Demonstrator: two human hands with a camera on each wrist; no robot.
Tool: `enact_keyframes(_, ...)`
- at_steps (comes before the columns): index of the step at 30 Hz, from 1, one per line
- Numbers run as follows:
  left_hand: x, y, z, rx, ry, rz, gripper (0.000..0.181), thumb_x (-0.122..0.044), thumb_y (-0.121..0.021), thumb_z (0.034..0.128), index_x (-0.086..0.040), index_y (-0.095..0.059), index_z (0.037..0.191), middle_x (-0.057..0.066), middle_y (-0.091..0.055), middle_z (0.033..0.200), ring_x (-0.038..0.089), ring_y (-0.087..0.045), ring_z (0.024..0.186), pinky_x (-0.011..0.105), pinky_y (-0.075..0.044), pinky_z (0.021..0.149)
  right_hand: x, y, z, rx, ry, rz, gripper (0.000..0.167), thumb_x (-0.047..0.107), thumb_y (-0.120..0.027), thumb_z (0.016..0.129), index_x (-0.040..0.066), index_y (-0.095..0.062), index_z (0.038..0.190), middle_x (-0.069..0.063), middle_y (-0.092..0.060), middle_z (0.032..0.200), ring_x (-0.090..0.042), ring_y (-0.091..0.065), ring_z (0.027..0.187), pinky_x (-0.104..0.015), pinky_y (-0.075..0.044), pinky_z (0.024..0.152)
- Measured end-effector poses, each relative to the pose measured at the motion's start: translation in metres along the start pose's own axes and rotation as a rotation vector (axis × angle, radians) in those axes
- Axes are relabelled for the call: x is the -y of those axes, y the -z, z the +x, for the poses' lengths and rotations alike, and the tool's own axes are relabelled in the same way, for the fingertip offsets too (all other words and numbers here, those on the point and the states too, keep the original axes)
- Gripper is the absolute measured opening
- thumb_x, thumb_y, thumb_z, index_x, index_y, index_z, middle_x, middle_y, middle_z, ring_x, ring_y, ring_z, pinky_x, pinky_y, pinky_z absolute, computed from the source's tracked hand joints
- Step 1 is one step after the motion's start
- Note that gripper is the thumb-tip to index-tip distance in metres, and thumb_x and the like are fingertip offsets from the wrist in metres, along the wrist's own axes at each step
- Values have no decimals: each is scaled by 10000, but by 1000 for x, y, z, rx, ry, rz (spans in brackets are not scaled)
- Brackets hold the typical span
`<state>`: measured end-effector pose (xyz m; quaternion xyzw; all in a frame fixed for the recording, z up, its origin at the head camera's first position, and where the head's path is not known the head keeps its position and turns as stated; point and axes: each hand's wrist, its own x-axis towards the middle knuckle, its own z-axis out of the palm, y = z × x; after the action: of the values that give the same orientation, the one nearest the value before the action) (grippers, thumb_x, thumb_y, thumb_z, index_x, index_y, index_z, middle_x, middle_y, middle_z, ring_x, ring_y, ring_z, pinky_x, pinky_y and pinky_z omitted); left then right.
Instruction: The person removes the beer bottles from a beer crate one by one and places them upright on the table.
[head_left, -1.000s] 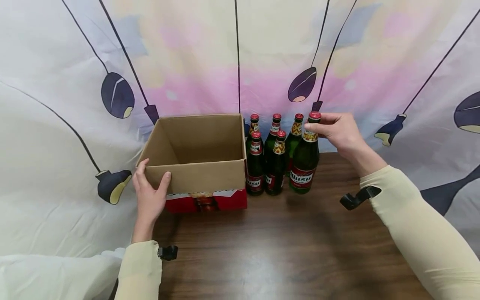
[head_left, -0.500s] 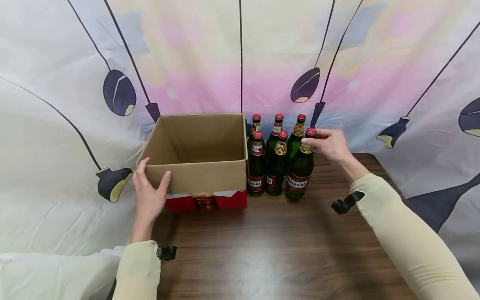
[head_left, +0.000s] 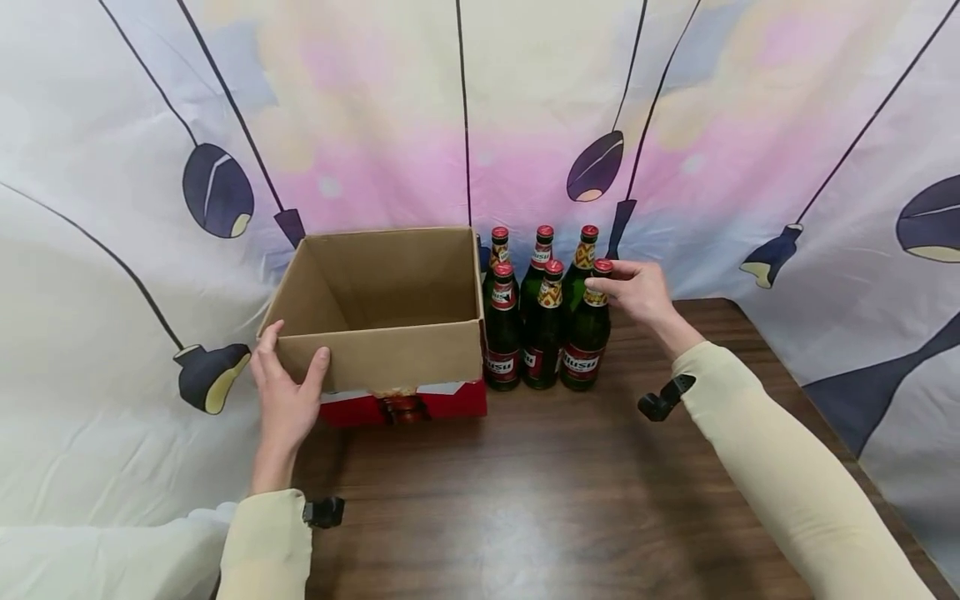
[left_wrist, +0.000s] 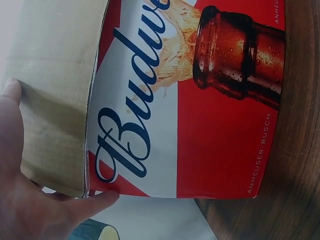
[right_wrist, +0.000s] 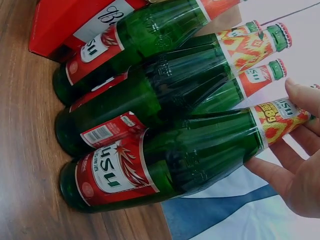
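Observation:
My right hand (head_left: pixel 641 292) grips the neck of a green beer bottle (head_left: pixel 583 367) with a red cap and red label. The bottle stands upright at the front right of a tight group. In the right wrist view, thumb and fingers are round its patterned neck label (right_wrist: pixel 280 117). Other matching beer bottles (right_wrist: pixel 115 110) stand close beside and behind it. At the front left corner of an open cardboard box (head_left: pixel 405 354), my left hand (head_left: pixel 288 396) holds on, thumb on the brown front flap (left_wrist: pixel 55 95) and fingers round the side. No bottle shows in the visible part of the box's inside.
A brown wood-grain table (head_left: pixel 487 492) lies under everything. The box's red printed side (left_wrist: pixel 225 150) faces me, and its right wall adjoins the bottles. A patterned cloth (head_left: pixel 375 108) hangs behind the table and along both sides.
My right hand has lowered the gripped bottle and moved it left, from above the table to standing against the group. The left hand stays on the box corner. The head view has shifted slightly.

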<state>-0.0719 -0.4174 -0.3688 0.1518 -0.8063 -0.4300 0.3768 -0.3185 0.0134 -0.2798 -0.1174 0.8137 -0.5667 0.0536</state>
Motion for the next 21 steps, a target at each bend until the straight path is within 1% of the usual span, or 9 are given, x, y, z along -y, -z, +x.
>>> enact_keyframes(4,0,1,-3,-7,-1,6,765,-241,-710,1004,-240,-274,1632,228,-245,1642,381,-243,1540,646,-228,1233,-1,-3,1,-8,1,26,572,253,-813,948,63,-636,1457,-164,-558,1548,-304,-609,1328,-508,-504,1120)
enact_keyframes(7,0,2,-2,-8,0,11,765,-251,-714,1005,-262,-275,1631,224,-245,1643,373,-246,1541,643,-231,1232,-2,-2,1,-15,6,48,566,251,-811,950,62,-638,1454,-165,-566,1531,-282,-614,1314,-507,-491,1137)
enact_keyframes(9,-1,2,-2,0,-3,12,765,-259,-711,1008,-266,-272,1634,230,-246,1643,374,-241,1546,638,-229,1232,-3,-2,0,-23,6,55,564,256,-808,952,66,-638,1455,-165,-577,1516,-228,-635,1265,-493,-497,1134)
enact_keyframes(11,-1,2,-1,8,-7,8,773,-260,-711,1007,-265,-266,1639,233,-247,1641,379,-235,1549,634,-224,1236,-4,-3,-1,-38,8,56,564,264,-814,947,73,-645,1450,-160,-593,1497,-153,-657,1180,-475,-515,1116)
enact_keyframes(13,0,3,0,8,-14,2,776,-246,-710,1006,-257,-265,1641,237,-243,1640,377,-229,1553,621,-217,1242,-4,-5,0,-50,15,47,565,278,-825,936,80,-658,1439,-160,-613,1476,-84,-666,1087,-419,-560,1060)
enact_keyframes(15,1,5,0,3,-21,0,782,-226,-713,1002,-250,-264,1643,237,-237,1639,376,-227,1553,614,-211,1248,-4,-8,1,-57,27,35,571,288,-833,928,81,-664,1432,-168,-624,1464,-53,-661,1024,-348,-595,975)
enact_keyframes(17,3,8,0,1,-21,5,788,-223,-714,1001,-251,-261,1645,229,-213,1652,370,-207,1566,620,-198,1255,-3,-11,1,-65,37,9,571,301,-840,921,85,-673,1423,-171,-637,1445,-82,-661,1001,-279,-598,876)
enact_keyframes(18,3,10,0,3,-13,10,791,-234,-713,1001,-261,-257,1646,221,-189,1667,366,-176,1582,631,-183,1262,-2,-12,1,-62,45,-11,580,309,-835,925,85,-664,1433,-175,-641,1442,-111,-666,1030,-262,-588,852)
enact_keyframes(21,3,16,-1,17,17,49,806,-293,-700,1001,-282,-235,1660,203,-85,1718,382,-67,1621,686,-117,1268,2,-11,-4,-34,76,-77,618,344,-809,945,111,-619,1485,-168,-627,1472,-226,-654,1198,-323,-580,922)
